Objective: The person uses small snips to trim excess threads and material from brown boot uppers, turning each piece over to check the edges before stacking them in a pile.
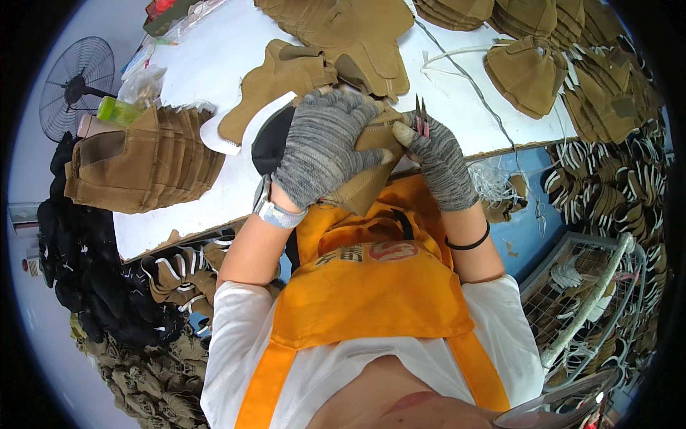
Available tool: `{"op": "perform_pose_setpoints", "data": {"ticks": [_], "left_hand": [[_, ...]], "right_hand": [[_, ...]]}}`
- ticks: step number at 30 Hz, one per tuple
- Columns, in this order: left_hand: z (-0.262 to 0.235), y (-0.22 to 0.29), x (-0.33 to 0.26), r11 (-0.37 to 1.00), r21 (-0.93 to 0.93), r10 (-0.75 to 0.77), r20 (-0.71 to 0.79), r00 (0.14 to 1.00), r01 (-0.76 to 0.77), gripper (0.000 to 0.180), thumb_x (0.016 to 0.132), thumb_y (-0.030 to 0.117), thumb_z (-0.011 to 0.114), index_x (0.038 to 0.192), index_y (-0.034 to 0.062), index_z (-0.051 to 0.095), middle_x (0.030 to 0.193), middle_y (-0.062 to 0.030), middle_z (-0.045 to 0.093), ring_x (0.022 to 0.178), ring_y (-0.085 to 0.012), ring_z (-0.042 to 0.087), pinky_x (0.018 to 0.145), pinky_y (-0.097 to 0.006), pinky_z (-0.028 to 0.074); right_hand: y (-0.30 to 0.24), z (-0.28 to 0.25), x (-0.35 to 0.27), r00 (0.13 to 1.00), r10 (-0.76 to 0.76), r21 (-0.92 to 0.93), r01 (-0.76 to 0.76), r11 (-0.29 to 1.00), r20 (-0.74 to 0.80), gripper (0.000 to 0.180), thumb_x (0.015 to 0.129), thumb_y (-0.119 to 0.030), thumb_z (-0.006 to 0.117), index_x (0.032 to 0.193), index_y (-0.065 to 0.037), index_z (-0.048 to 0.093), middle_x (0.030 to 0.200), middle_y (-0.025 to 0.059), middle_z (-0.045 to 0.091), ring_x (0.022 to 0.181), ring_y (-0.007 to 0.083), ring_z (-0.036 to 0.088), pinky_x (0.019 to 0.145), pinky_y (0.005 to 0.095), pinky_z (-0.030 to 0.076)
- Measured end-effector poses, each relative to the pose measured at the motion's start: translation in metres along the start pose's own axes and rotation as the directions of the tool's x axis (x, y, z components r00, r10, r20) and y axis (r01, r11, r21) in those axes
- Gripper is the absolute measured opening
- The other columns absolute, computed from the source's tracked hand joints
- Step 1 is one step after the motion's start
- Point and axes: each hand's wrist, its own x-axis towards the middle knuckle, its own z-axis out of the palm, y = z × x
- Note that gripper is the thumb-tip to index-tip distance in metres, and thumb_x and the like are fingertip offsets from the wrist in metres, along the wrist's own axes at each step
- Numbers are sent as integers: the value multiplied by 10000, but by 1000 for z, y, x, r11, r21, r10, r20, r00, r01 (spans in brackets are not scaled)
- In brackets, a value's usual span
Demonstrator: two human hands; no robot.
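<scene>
My left hand [321, 146], in a grey knit glove, grips a tan fabric piece [364, 187] held up over the near edge of the white table [200, 79]. My right hand [439, 161], also gloved, holds small pink-handled snips [421, 118] with the blades pointing up at the top edge of that piece. A black curved piece [268, 139] shows just behind my left hand. A watch sits on my left wrist and a black band on my right.
A stack of tan pieces [146, 161] lies at the table's left, more tan pieces [343, 36] at the back and stacks [572, 64] on the right. A fan [75, 82] stands far left. Black pieces [93, 272] hang lower left; a wire basket [593, 286] sits lower right.
</scene>
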Motion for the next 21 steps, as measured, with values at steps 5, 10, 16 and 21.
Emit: {"op": "perform_pose_setpoints", "data": {"ticks": [5, 10, 16, 21], "left_hand": [[14, -15, 3, 998, -35, 49, -63, 997, -51, 538, 682, 438, 740, 1078, 86, 648, 980, -126, 612, 994, -314, 542, 954, -445, 366], [41, -38, 11, 992, -98, 85, 34, 996, -81, 447, 678, 393, 750, 995, 87, 674, 921, -85, 625, 906, -286, 566, 875, -411, 410], [49, -41, 10, 997, -38, 60, 10, 998, -60, 355, 677, 321, 748, 954, 109, 681, 919, -71, 631, 889, -271, 572, 851, -392, 421], [47, -34, 5, 999, -39, 14, -45, 999, -16, 327, 707, 297, 718, 977, 119, 671, 959, -81, 628, 916, -272, 570, 886, -416, 406]], "right_hand": [[11, 3, 3, 998, -54, 92, 56, 994, -19, 260, 852, -243, 676, 1002, -35, 637, 811, 13, 614, 731, 91, 518, 679, 235, 447], [26, 5, 14, 943, -317, -192, 295, 936, -98, 204, 837, -182, 686, 953, -26, 624, 790, 15, 586, 689, 93, 503, 649, 231, 447], [19, 8, 6, 824, -534, -258, 483, 837, -188, 152, 794, -124, 699, 854, -10, 619, 803, 79, 562, 663, 186, 524, 649, 295, 478], [-3, 21, -14, 779, -624, -863, 355, 358, 62, 160, 715, -88, 672, 852, -15, 634, 844, 129, 606, 766, 283, 594, 687, 342, 498]]}}
